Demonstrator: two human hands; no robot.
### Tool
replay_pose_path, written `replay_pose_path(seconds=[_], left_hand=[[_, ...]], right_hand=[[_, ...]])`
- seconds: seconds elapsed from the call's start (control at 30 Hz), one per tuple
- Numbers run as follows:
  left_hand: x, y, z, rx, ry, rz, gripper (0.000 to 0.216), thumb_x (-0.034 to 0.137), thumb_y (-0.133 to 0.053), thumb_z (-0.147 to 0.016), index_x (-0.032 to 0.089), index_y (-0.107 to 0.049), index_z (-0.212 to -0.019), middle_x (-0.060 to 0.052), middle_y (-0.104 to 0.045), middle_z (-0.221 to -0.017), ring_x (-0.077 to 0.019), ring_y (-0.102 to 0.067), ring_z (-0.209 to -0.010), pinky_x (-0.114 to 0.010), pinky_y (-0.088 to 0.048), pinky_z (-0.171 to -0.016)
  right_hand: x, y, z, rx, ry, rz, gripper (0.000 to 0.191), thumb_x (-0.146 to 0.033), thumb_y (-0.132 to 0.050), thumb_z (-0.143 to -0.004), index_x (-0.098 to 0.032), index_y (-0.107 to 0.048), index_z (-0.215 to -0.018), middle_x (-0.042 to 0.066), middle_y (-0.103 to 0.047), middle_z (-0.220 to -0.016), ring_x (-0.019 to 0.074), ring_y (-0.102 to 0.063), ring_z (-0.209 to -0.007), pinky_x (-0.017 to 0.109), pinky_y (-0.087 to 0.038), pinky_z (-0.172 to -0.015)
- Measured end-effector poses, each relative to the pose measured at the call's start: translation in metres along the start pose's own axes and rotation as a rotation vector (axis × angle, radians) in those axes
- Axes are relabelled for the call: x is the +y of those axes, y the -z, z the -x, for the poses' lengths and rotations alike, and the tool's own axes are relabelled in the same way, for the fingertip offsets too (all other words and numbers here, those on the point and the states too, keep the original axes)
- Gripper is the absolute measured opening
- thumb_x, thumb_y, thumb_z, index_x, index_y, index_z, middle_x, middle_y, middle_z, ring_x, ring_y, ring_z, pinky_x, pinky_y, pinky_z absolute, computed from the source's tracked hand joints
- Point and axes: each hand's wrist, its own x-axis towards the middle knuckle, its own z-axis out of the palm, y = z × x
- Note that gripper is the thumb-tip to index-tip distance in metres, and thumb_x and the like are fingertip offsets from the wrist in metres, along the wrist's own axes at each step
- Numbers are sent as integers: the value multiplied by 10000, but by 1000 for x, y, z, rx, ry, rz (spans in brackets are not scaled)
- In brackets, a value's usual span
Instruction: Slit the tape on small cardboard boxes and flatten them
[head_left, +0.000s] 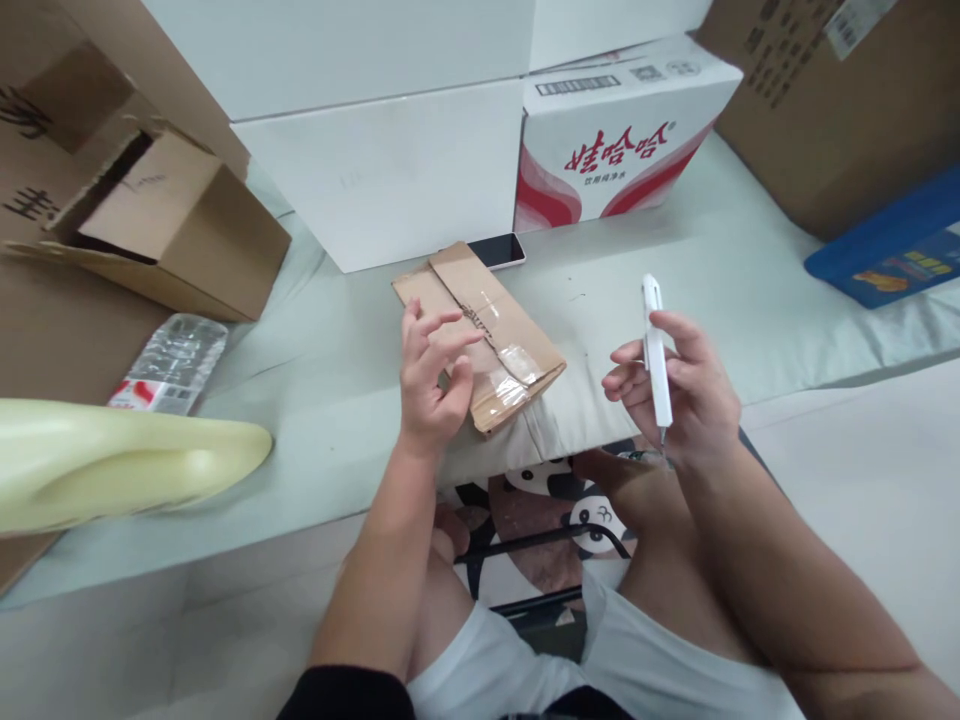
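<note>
A flat brown cardboard package with clear tape on its near end lies at an angle by the table's front edge. My left hand is over its left side, fingers apart and holding nothing; whether the fingertips touch the cardboard I cannot tell. To the right of the package, my right hand is raised off the table and grips a white pen. The pen is nearly upright, its thin metal tip pointing down, with thumb and fingers around its middle. A phone lies partly hidden behind the package.
White cartons and a red-and-white carton stand along the back. At left are an open cardboard box, a clear plastic bottle and a pale yellow object. A blue box sits on the right.
</note>
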Motion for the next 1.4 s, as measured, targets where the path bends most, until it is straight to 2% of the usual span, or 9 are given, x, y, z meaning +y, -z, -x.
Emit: replay_pose_path(seconds=[0.13,0.33,0.57,0.7,0.87,1.07,1.17,1.27,1.4], left_hand=[[5,3,-1,-78,0,-23,256,183,-499,-931,295,-714,-1012,-23,-666,-1199,-235,-625,-1259,-632,-216,-1290],[3,3,3,-160,-14,-40,218,398,-604,-862,295,-742,-996,-50,-627,-1340,-314,-587,-1305,-681,-124,-1292],[2,-2,9,-180,47,-88,207,425,-623,-866,292,-733,-981,-48,-648,-1323,-320,-562,-1335,-662,-115,-1295],[2,-4,10,-168,49,-89,216,427,-605,-872,292,-737,-978,-51,-654,-1301,-325,-534,-1366,-656,-115,-1296],[2,-4,10,-142,10,-47,234,417,-573,-893,286,-742,-990,-57,-656,-1262,-301,-581,-1299,-647,-114,-1303],[2,-10,12,-94,35,-113,237,369,-544,-850,281,-746,-937,-50,-686,-1159,-280,-643,-1167,-619,-194,-1292],[3,-12,13,-80,53,-132,229,346,-538,-833,281,-741,-918,-42,-689,-1120,-276,-658,-1119,-618,-218,-1280],[3,-13,13,-93,74,-139,230,341,-538,-818,284,-739,-913,-39,-688,-1108,-281,-654,-1121,-620,-221,-1277],[3,-13,13,-69,56,-110,267,346,-510,-819,279,-745,-929,-46,-680,-1086,-280,-656,-1108,-615,-204,-1287]], right_hand=[[5,-12,-3,67,141,167,427,-474,-632,-939,-394,-493,-1334,-4,-741,-1005,137,-657,-620,283,-558,-548],[4,-29,-6,215,564,565,572,-362,-574,-1010,-438,-229,-1459,-10,-671,-895,164,-652,-662,328,-576,-671],[-3,-45,-2,265,853,671,479,-307,-586,-1003,-446,-399,-1421,-14,-566,-883,153,-636,-722,350,-626,-710],[-5,-50,0,192,877,723,331,-162,-663,-945,-327,-614,-1228,19,-605,-913,140,-668,-736,295,-619,-645],[-6,-53,8,146,911,814,204,-142,-718,-908,-295,-698,-1042,33,-700,-1004,175,-745,-858,342,-665,-725],[-10,-51,28,-8,879,805,362,-56,-712,-870,-306,-732,-1132,37,-738,-1130,217,-766,-1042,373,-681,-897],[-12,-55,39,-97,869,880,328,-85,-685,-895,-309,-739,-1129,42,-749,-1161,235,-748,-1116,390,-669,-948],[-12,-64,48,-89,841,881,238,-123,-653,-932,-285,-755,-1072,33,-785,-1053,221,-766,-1069,364,-673,-916],[-11,-67,52,-85,855,873,252,-34,-739,-844,-230,-759,-1001,21,-805,-1001,202,-779,-1028,305,-665,-844]])
